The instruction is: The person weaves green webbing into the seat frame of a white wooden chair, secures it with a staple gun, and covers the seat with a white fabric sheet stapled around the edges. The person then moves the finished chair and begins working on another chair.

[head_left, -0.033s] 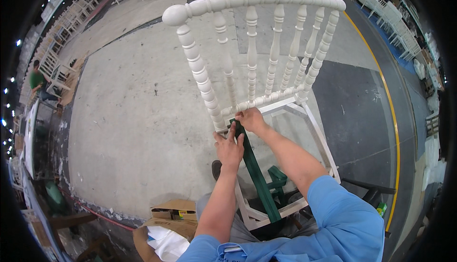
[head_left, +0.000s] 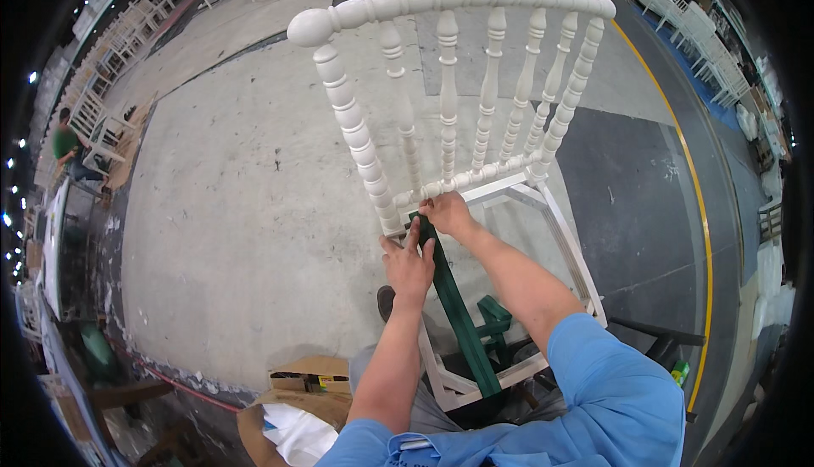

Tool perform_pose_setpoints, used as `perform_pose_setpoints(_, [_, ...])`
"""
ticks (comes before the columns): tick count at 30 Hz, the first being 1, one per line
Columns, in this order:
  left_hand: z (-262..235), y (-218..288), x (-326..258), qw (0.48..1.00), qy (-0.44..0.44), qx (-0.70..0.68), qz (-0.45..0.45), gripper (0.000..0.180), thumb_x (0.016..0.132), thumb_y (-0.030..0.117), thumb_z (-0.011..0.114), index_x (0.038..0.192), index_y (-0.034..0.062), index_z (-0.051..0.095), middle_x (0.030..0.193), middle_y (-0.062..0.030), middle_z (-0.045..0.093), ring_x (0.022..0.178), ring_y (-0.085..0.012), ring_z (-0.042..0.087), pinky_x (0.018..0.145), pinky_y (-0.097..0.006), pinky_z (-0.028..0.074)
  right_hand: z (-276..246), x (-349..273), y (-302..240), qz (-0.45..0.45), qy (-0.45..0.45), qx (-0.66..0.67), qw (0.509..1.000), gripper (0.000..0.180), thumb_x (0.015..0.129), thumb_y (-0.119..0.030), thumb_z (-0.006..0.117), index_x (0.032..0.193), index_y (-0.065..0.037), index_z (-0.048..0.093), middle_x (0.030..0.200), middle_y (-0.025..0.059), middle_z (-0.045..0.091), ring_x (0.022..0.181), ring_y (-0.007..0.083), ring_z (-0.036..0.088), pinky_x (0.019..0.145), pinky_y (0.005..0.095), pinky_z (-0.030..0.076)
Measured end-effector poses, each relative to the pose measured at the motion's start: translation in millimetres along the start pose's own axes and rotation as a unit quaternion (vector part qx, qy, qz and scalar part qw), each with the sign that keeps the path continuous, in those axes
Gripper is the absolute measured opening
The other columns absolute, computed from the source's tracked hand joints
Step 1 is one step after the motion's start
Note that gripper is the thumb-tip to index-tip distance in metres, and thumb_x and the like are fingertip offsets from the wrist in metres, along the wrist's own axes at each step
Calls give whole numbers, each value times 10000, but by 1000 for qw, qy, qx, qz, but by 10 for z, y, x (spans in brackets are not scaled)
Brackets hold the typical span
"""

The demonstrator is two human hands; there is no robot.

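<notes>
In front of me stands a white chair frame [head_left: 448, 98] with a back of turned spindles and an open seat frame. A dark green strap [head_left: 462, 323], apparently webbing, runs from the seat's back left corner to its front rail. My left hand [head_left: 409, 268] lies over the strap's far end, fingers stretched out and touching it. Just beside it, my right hand [head_left: 449, 215] is pinched closed at the strap's end, below the spindles. Whatever its fingertips hold is hidden. A looped green piece [head_left: 493, 318] hangs inside the seat opening.
An open cardboard box [head_left: 309, 374] with white material [head_left: 297, 433] sits at lower left. A dark bar [head_left: 657, 329] juts out at right. A person in green [head_left: 68, 145] sits far left near white chairs [head_left: 97, 119]. More white furniture lines the far edges.
</notes>
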State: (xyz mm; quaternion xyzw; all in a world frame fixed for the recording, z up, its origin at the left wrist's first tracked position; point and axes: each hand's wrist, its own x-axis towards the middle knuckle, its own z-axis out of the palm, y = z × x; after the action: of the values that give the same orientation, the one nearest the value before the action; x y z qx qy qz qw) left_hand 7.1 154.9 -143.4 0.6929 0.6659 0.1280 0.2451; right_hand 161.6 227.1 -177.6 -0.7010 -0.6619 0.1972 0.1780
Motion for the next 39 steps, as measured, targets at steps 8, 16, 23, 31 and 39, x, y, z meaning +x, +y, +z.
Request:
perform_pose_setpoints(8, [-31, 91, 25, 1000, 17, -18, 14, 546, 980, 438, 645, 1509, 426, 512, 1508, -352, 311, 1079, -553, 606, 921, -531, 554, -115, 71, 31, 7, 10, 28, 1000, 269, 934, -332, 668, 1044, -111, 774, 946, 148, 752, 942, 309, 718, 849, 426, 554])
perform_pose_setpoints(16, [400, -285, 322, 966, 87, 134, 202, 526, 1041, 322, 506, 1550, 195, 467, 1446, -165, 593, 1227, -439, 594, 1016, -588, 480, -959, -1865, 137, 135, 180, 325, 918, 265, 950, -209, 717, 1143, -29, 735, 1013, 155, 720, 939, 269, 700, 833, 374, 551])
perform_pose_setpoints(23, [270, 45, 92, 984, 21, 130, 121, 541, 1091, 413, 461, 1617, 385, 341, 1474, -158, 574, 1035, -445, 670, 879, -501, 552, -1855, -5387, 519, 420, 417, 140, 794, 173, 950, -121, 688, 1085, -21, 729, 1028, 158, 726, 950, 262, 705, 846, 362, 550])
perform_pose_setpoints(31, [112, 90, 208, 980, -41, 136, 138, 524, 1077, 426, 464, 1584, 314, 397, 1387, -139, 649, 1085, -392, 689, 919, -557, 530, -1841, -7391, 1229, 744, 105, 8, 660, 481, 894, -427, 634, 1118, -14, 737, 1091, 234, 745, 1055, 408, 708, 879, 481, 546])
perform_pose_setpoints(39, [39, 134, 109, 999, 6, 33, 24, 523, 1021, 413, 567, 1535, 433, 472, 1493, -330, 339, 1110, -468, 658, 970, -521, 545, -1913, -7359, 1203, 611, 301, 100, 725, 662, 618, 37, 673, 1276, 20, 597, 1117, 110, 700, 1002, 289, 684, 851, 377, 551])
